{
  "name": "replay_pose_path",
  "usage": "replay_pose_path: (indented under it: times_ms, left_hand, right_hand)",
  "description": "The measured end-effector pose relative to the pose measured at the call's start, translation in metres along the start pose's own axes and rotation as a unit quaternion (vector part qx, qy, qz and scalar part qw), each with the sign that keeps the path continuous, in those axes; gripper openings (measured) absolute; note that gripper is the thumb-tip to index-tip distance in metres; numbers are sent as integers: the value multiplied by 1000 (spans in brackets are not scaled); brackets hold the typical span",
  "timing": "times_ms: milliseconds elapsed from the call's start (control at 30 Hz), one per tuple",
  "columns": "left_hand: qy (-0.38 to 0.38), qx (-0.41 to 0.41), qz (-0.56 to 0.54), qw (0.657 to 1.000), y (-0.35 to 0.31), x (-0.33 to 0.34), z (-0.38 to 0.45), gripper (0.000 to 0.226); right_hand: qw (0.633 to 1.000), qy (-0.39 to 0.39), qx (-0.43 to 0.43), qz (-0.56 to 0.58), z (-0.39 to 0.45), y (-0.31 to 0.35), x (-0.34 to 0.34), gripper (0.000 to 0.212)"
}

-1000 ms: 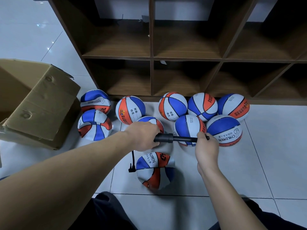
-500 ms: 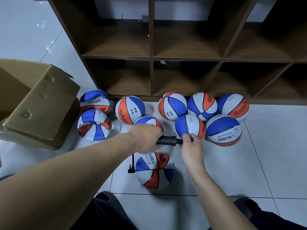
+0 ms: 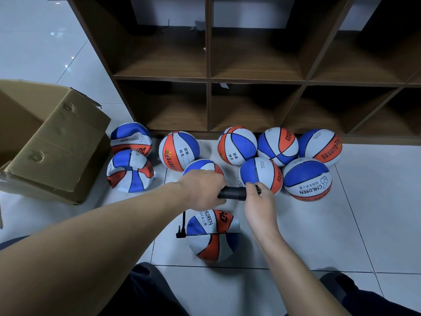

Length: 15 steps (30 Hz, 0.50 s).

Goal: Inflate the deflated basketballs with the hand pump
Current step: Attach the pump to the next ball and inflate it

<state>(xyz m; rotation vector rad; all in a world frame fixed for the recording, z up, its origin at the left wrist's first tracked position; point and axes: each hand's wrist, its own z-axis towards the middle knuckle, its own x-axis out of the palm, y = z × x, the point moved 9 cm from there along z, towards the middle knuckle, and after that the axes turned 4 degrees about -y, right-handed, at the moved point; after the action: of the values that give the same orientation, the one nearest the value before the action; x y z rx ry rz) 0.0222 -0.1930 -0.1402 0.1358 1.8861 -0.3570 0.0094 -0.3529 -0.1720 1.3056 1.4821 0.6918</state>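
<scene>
A black hand pump (image 3: pixel 232 193) lies level between my hands above the floor. My left hand (image 3: pixel 202 189) grips its barrel, and my right hand (image 3: pixel 259 202) grips the handle, pushed in close to the barrel. A thin black hose (image 3: pixel 182 224) hangs from the pump down to the left side of a dented, half-flat red, white and blue basketball (image 3: pixel 213 236) on the tiles in front of me. Two more sagging balls (image 3: pixel 129 171) sit at the left by the box. Several rounder balls (image 3: pixel 307 179) stand along the shelf's foot.
An open cardboard box (image 3: pixel 52 142) lies on its side at the left. A dark wooden cubby shelf (image 3: pixel 207 80) with bare compartments fills the back. Pale floor tiles (image 3: pixel 364 224) stretch to the right. My knees in dark trousers show at the bottom edge.
My right hand has pushed the pump handle leftward, from fully drawn out to pressed in against the barrel. My left hand and the ball have stayed in place.
</scene>
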Motion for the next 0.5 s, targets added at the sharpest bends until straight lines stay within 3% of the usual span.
replay_pose_path:
  times_ms: [267, 400, 500]
  left_hand:
    - [5, -13, -15, 1000, 13, -5, -2, 22]
    - [24, -37, -12, 999, 28, -9, -3, 30]
    - [27, -44, -9, 999, 30, -14, -3, 31]
  right_hand:
    - [999, 0, 49, -1, 26, -4, -28, 25]
    - [998, -28, 44, 17, 41, 3, -58, 28]
    - [997, -46, 55, 18, 45, 3, -72, 42]
